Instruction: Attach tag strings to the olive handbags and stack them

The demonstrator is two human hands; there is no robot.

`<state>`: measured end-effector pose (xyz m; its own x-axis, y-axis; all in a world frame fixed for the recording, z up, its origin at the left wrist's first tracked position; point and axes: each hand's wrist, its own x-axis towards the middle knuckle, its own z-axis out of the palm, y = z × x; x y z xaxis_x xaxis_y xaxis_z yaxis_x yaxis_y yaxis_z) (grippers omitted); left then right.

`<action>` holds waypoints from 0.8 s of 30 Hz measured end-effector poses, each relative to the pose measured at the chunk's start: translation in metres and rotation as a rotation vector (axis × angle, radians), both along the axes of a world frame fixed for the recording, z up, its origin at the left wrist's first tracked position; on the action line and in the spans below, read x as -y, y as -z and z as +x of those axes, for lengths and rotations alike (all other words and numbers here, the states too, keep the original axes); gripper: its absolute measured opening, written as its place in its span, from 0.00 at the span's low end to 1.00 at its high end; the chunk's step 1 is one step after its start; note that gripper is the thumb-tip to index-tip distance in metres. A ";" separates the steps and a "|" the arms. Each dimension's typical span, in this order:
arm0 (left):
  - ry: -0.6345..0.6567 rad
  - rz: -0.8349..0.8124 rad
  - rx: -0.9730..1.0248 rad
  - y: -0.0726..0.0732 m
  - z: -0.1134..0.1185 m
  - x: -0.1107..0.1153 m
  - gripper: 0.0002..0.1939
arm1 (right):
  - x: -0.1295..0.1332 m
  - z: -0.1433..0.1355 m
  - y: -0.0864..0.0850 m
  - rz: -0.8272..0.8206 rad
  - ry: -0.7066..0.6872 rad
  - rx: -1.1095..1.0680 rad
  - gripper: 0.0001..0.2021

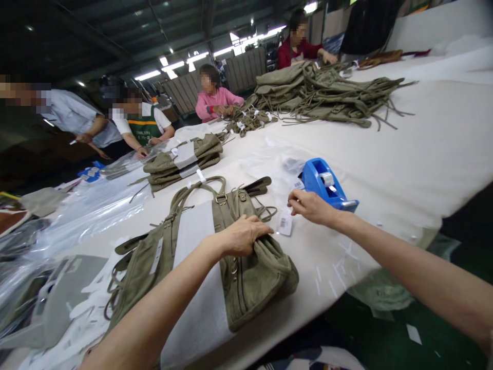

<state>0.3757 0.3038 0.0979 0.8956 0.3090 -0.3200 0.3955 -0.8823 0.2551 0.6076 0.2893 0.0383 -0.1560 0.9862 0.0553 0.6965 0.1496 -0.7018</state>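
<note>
An olive-green handbag (250, 293) lies on the white-covered table, with a white paper band (202, 313) around its middle. My left hand (246, 235) rests on the right part of this bag, its fingers curled over the fabric near the top edge. Just to the right, my right hand (310, 206) is held in a pinch; whatever sits between the fingertips is too small to make out. Below those fingertips is a white barcode tag (285, 223) beside the bag. Right behind my right hand stands a blue tape dispenser (321, 182).
More banded olive bags (185, 159) lie farther back, and a large pile of olive bags (319, 95) is at the far side. Clear plastic sheets (92, 221) and a grey plastic piece (65, 293) are on the left. Several co-workers stand or sit around the table.
</note>
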 end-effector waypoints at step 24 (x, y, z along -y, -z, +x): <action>-0.682 -0.856 1.037 -0.054 0.023 0.027 0.11 | 0.038 -0.059 -0.155 -0.030 -0.183 -0.462 0.03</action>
<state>0.3985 0.2764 0.1518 0.5975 0.8001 0.0522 -0.0164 -0.0529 0.9985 0.5486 0.2512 0.1931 -0.2928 0.9470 0.1320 0.2755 0.2158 -0.9368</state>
